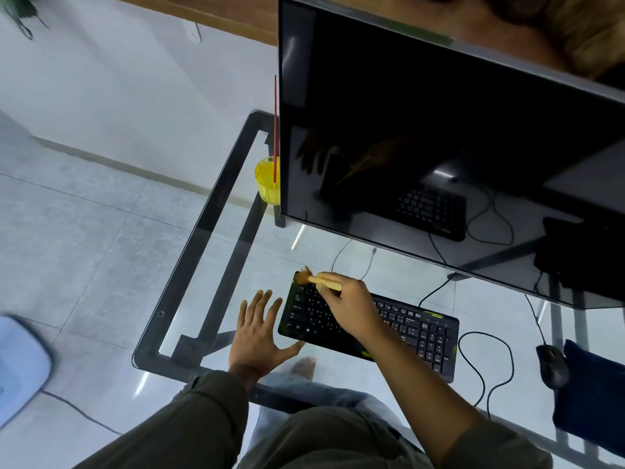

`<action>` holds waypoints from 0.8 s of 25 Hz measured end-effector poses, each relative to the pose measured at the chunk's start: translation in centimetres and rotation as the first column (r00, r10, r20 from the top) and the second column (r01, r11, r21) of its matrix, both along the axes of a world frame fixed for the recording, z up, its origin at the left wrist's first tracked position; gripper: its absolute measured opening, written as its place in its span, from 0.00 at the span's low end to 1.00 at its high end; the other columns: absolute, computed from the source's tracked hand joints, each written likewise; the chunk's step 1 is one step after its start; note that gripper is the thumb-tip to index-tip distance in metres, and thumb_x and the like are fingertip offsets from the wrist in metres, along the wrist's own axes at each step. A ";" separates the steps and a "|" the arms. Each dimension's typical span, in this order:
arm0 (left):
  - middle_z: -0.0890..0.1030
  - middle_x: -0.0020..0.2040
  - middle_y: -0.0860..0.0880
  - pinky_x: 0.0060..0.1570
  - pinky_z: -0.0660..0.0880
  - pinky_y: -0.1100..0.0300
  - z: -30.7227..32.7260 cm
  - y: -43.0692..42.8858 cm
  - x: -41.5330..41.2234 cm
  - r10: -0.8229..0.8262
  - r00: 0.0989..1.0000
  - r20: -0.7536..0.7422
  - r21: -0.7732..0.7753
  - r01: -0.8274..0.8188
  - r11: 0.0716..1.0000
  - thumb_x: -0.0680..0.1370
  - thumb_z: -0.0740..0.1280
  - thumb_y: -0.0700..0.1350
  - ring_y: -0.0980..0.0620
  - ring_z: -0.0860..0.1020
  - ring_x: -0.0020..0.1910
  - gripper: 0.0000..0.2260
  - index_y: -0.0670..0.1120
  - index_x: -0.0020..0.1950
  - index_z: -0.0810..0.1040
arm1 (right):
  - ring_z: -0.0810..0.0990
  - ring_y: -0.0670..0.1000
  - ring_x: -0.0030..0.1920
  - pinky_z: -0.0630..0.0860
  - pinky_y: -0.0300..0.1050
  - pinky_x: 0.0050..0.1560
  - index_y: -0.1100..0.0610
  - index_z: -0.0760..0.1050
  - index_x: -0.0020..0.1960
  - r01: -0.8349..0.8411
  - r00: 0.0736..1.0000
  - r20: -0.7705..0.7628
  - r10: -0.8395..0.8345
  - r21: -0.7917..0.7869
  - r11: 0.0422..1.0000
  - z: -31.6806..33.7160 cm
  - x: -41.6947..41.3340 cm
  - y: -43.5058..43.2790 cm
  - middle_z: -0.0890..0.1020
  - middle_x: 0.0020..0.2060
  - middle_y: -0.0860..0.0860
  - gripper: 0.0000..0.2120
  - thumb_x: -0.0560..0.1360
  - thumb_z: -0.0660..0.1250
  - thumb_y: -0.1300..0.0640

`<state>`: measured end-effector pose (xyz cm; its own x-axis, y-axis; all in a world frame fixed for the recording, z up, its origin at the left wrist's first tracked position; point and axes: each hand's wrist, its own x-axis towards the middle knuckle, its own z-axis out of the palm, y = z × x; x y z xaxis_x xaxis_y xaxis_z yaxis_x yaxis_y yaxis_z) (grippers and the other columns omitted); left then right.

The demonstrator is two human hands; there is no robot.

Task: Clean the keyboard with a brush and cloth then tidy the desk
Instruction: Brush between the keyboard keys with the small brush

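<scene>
Glass desk (209, 265), one, hard and slick, so things on it may slide. One dark monitor (439, 147) at the back. One black keyboard (422, 333) lies flat near the front edge; looks light and stiff, best steadied at an end. One dark blue fold at the right edge, likely the cloth (588, 394), soft. Two hands: left hand (258, 336) flat on the glass, fingers spread, holding nothing, just beside the keyboard's left end; right hand (351, 308) curled round the brush (323, 281) handle. One mouse (553, 365). One yellow cup (267, 184). Brush: one, light, wooden, bristles at the keyboard's far-left corner. One red stick (275, 123) in the cup.
</scene>
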<state>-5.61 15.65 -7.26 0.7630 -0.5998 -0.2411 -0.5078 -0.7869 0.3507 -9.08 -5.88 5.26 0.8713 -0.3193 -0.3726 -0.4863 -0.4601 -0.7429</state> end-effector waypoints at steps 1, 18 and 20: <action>0.59 0.80 0.46 0.78 0.49 0.40 0.0 0.0 0.0 0.001 1.000 0.001 0.001 -0.001 1.000 0.70 0.56 0.79 0.45 0.52 0.80 0.45 0.51 0.78 0.63 | 0.74 0.30 0.29 0.66 0.23 0.33 0.53 0.81 0.62 -0.013 1.000 -0.013 0.012 -0.013 1.000 0.1 0.0 -0.1 0.84 0.46 0.45 0.13 0.79 0.68 0.54; 0.58 0.81 0.46 0.79 0.44 0.43 0.1 0.1 0.0 -0.005 1.000 -0.005 0.010 0.005 1.000 0.69 0.56 0.79 0.46 0.50 0.81 0.46 0.51 0.78 0.63 | 0.78 0.42 0.36 0.74 0.39 0.39 0.48 0.83 0.55 -0.079 0.991 -0.119 0.067 -0.105 0.991 0.0 -0.1 0.0 0.85 0.47 0.45 0.10 0.79 0.66 0.47; 0.58 0.81 0.46 0.79 0.43 0.43 0.1 0.0 0.0 -0.003 1.000 -0.009 0.008 0.003 1.000 0.69 0.56 0.79 0.46 0.50 0.81 0.46 0.51 0.78 0.63 | 0.79 0.43 0.38 0.76 0.40 0.41 0.49 0.83 0.54 -0.093 0.987 -0.136 0.082 -0.073 0.993 0.3 -0.1 0.0 0.85 0.45 0.45 0.09 0.79 0.66 0.48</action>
<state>-5.61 15.61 -7.18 0.7588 -0.6004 -0.2527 -0.5072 -0.7880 0.3491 -9.18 -5.92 5.55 0.8416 -0.2772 -0.4635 -0.5336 -0.5597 -0.6341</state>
